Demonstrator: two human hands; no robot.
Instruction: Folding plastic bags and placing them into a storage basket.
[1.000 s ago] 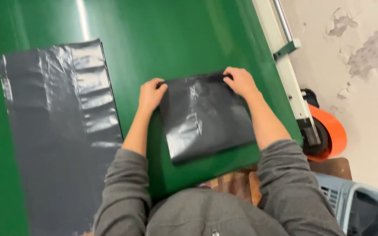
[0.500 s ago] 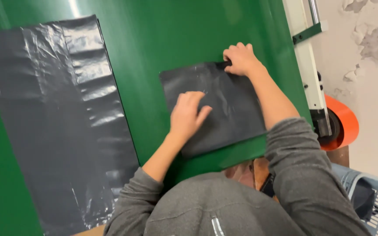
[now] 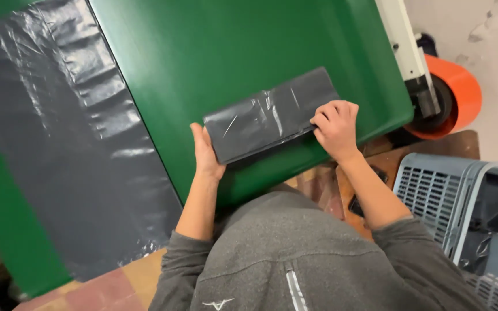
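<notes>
Hands flank a folded dark grey plastic bag (image 3: pixel 272 114) lying on the green table (image 3: pixel 214 52); left hand (image 3: pixel 204 152) flat against its near-left end; right hand (image 3: pixel 336 128) curled, fingers pinching its right edge; large grey sheet (image 3: pixel 59 144) spread far left.

The folded plastic bag (image 3: pixel 272 114) at centre is glossy dark grey, like the flat sheet (image 3: pixel 64 144) at left. The table (image 3: pixel 214 52) is plain green; the wheel (image 3: pixel 453 95) at upper right is orange, and the slotted crate (image 3: pixel 433 196) at lower right grey-blue.

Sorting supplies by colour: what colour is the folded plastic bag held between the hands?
Dark grey, glossy, folded plastic bag on the green table; head view.
</notes>
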